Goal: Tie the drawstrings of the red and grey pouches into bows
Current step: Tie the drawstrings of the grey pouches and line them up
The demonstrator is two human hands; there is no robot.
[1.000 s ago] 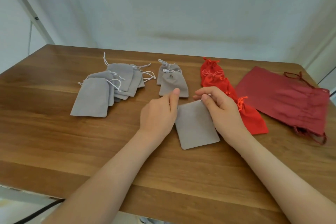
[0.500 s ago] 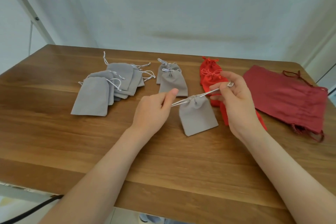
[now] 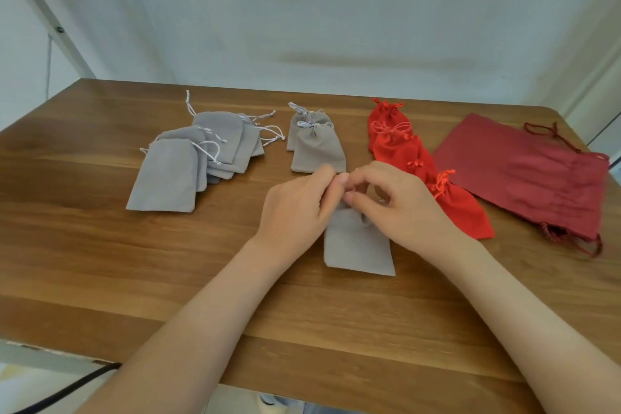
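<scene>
head view — grey pouch (image 3: 358,247), top beneath hands (image 3: 295,208)

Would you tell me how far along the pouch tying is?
Done: two cinched grey fabric pouches and the row of red pouches look tied. In hand: left hand and right hand pinch the neck of a third grey pouch. Remaining: the stack of flat grey pouches with loose strings.

one head-worn view looks forward and down, close over the wooden table (image 3: 100,262).

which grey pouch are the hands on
The lone grey pouch nearest the camera, neck under left hand and right hand; the heap and cinched pair lie apart.
</scene>
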